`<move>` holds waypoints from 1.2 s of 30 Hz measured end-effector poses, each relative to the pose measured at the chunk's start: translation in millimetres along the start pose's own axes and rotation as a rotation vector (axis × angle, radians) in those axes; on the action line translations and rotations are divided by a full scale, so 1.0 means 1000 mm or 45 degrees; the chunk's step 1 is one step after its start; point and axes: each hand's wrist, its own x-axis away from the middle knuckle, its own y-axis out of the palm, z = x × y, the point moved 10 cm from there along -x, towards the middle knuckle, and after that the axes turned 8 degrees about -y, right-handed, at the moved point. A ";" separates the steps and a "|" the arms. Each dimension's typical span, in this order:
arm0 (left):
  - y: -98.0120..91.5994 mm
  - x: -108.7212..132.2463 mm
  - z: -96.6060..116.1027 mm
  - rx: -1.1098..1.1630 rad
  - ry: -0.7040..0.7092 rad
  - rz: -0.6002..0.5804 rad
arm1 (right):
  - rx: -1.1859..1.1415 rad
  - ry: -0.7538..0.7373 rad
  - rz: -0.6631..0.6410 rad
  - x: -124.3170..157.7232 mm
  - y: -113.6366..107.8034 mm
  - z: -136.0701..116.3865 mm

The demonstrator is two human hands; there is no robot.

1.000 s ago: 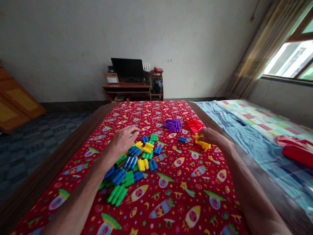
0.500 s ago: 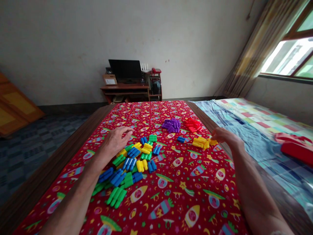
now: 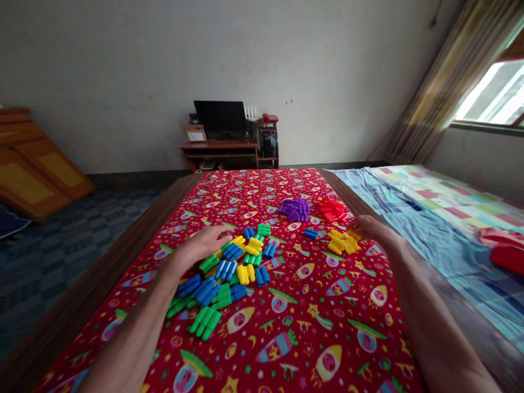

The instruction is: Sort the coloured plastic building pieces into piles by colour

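Observation:
My left hand (image 3: 208, 240) hovers at the far left side of a mixed heap of plastic toy blocks, its fingers loosely bent and apart from the thumb, with nothing visible in them. Closest to it are yellow blocks and a blue block (image 3: 233, 251); a green block (image 3: 205, 322) lies at the near end. On the right, my right hand (image 3: 370, 226) reaches over the edge of a pile of yellow blocks (image 3: 340, 242). Its fingers curl down onto a yellow block there, and the fingertips are partly hidden. A lone blue block (image 3: 311, 233) lies left of that pile.
Purple blocks (image 3: 295, 209) and red blocks (image 3: 331, 210) form two piles farther back. A red patterned cloth (image 3: 295, 338) covers the table. A bed (image 3: 409, 202) adjoins on the right; a desk with a monitor (image 3: 220, 117) stands by the wall.
My right hand has moved left, and the yellow block under it now sits closer against the yellow pile. My left hand has dropped slightly nearer the mixed heap. The view has turned left.

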 end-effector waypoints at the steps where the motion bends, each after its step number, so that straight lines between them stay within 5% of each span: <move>1: 0.007 0.000 0.003 0.012 0.036 -0.043 | 0.025 -0.012 -0.008 0.000 0.002 0.002; 6: 0.028 -0.007 0.009 -0.008 0.076 -0.002 | 0.222 0.043 0.055 0.007 -0.009 0.005; 9: 0.032 -0.013 0.011 0.022 0.087 0.067 | 0.309 0.068 0.122 0.010 -0.027 -0.023; 13: 0.028 -0.013 0.008 0.214 0.023 0.072 | 0.294 -0.072 0.154 0.007 -0.027 -0.102; 19: 0.039 -0.009 0.022 0.470 0.079 -0.084 | -0.107 -0.743 0.335 0.011 0.015 -0.244; 24: 0.044 -0.004 0.025 0.206 0.168 0.038 | -0.085 -1.041 0.392 0.007 0.040 -0.299; 29: 0.031 -0.007 0.026 0.398 0.112 0.065 | -0.065 -1.006 0.356 -0.015 0.047 -0.299; 34: 0.015 -0.007 0.032 0.918 0.052 0.065 | -0.139 -0.824 0.618 -0.002 -0.015 -0.240; 36: 0.016 -0.005 0.035 1.002 0.031 0.050 | -0.149 -0.668 0.506 0.001 -0.035 -0.198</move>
